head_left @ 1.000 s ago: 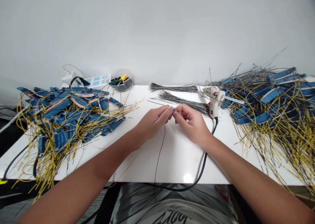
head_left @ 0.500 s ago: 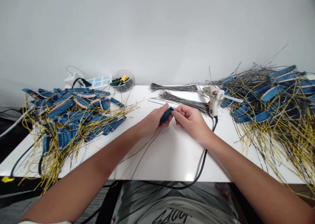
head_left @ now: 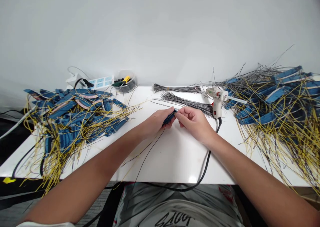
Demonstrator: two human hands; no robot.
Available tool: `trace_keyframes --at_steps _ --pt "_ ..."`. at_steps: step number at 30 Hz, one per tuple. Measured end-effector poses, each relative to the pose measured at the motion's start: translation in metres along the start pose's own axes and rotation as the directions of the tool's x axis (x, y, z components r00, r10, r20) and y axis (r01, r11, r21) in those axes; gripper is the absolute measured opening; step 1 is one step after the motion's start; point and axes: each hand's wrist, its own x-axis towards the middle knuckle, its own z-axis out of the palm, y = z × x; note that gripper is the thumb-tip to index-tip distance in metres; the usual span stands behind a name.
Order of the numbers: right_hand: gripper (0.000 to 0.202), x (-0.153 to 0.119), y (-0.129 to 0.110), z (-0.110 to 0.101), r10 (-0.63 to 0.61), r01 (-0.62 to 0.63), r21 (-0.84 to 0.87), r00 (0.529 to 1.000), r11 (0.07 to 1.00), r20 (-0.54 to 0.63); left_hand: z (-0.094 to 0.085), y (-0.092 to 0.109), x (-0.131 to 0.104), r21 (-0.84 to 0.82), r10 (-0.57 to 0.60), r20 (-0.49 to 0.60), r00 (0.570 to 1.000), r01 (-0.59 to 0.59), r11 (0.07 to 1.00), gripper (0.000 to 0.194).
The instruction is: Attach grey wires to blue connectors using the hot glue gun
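Over the middle of the table, my left hand (head_left: 160, 119) is closed around a small blue piece (head_left: 169, 117) with thin wires. Dark and yellow wires (head_left: 150, 149) trail from it toward the table's front edge. My right hand (head_left: 191, 120) is pinched, thumb against forefinger, at the right end of the blue piece. What lies between those fingertips is too small to make out. Just beyond both hands lies a bundle of thin dark wires (head_left: 186, 101), with a second tied bundle (head_left: 175, 88) behind it.
A white glue gun (head_left: 218, 102) stands right of the hands, its black cord (head_left: 207, 163) running to the front edge. Blue pieces with yellow wires pile up at left (head_left: 67, 133) and right (head_left: 272, 117). A clear tub (head_left: 130, 84) and power strip (head_left: 101, 83) sit at the back.
My left thumb has moved slightly down over the blue piece, and the yellow wire across it no longer shows. The trailing wires have shifted a little. My right hand stays nearly still.
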Motion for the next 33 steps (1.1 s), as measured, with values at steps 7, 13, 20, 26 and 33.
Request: trace_keyframes --at_steps 7,13,20,26,33 --pt "0.034 0.000 -0.002 -0.001 0.020 -0.020 -0.002 1.000 1.000 0.013 0.002 0.003 -0.001 0.028 -0.019 -0.023 1.000 0.019 0.999 0.052" --pt "0.031 0.000 0.001 -0.001 -0.001 0.001 0.008 1.000 1.000 -0.004 0.006 0.005 -0.005 0.075 0.090 -0.023 0.996 -0.088 0.993 0.044" --pt "0.031 -0.002 0.003 0.000 -0.116 0.116 -0.047 0.993 0.992 0.000 0.002 -0.003 -0.008 0.466 0.333 -0.058 0.941 -0.270 0.843 0.041" --pt "0.030 -0.002 0.005 0.000 -0.120 0.120 -0.056 0.993 0.991 0.002 0.000 0.002 -0.012 0.668 0.387 -0.042 0.921 -0.262 0.697 0.043" --pt "0.034 -0.003 0.005 0.001 -0.145 0.146 -0.063 0.989 0.987 0.020 -0.001 -0.001 -0.012 0.781 0.445 -0.069 0.893 -0.229 0.581 0.043"
